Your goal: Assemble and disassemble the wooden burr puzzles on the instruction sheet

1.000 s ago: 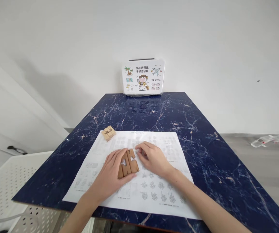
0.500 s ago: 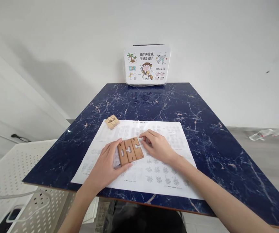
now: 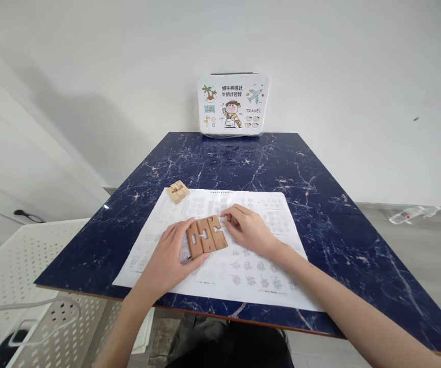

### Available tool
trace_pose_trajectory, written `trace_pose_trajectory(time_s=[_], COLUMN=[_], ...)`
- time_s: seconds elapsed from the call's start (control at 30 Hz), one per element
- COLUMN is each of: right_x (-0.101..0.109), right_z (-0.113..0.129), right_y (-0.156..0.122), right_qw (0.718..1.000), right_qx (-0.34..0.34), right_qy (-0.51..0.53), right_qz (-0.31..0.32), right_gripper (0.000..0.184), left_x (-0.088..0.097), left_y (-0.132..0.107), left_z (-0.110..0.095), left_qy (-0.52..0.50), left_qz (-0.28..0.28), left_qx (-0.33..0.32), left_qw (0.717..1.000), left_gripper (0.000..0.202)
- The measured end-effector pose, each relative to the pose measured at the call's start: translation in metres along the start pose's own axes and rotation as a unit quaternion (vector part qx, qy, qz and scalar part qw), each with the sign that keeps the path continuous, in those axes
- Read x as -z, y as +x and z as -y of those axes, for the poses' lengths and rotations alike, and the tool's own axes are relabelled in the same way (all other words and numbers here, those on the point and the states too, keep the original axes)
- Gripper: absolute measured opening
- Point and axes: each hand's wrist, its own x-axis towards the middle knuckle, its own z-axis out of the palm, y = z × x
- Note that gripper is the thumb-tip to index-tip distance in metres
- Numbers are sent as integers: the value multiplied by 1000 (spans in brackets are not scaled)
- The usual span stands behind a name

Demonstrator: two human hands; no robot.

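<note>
While left hand [image 3: 168, 258] and right hand [image 3: 251, 232] flank them, bars [image 3: 206, 236] seemingly point away.

Both bare arms reach in from the lower edge, the left forearm [image 3: 128, 322] rising steeply and the right forearm [image 3: 343, 312] slanting in from the lower right. The left hand [image 3: 168, 258] lies palm down, with curved fingers and stretched thumb pinching the wooden pieces [image 3: 206, 236] at their left side. The right hand [image 3: 249, 232] rests palm down with its fingers loosely bent, the fingertips touching the right edge of the pieces.
</note>
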Motion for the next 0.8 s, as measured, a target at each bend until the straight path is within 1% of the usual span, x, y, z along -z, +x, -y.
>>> trace_pose_trajectory(time_s=[0.1, 0.37, 0.67, 0.8], right_x=[1, 0, 1, 2], right_z=[0, -1, -1, 1], right_y=[-1, -2, -2, -3], right_qw=[1000, 1000, 1000, 1000], right_qx=[5, 13, 13, 14], right_qy=[3, -5, -8, -9], right_qz=[5, 8, 14, 13], right_gripper=[18, 18, 19, 18], left_x=[1, 1, 1, 0], left_y=[1, 8, 6, 4], left_z=[-1, -2, -2, -2], left_qy=[-2, -9, -11, -10], left_qz=[-1, 24, 22, 11], left_qx=[5, 1, 10, 5], left_qw=[1000, 1000, 1000, 1000], left_gripper=[75, 78, 78, 77])
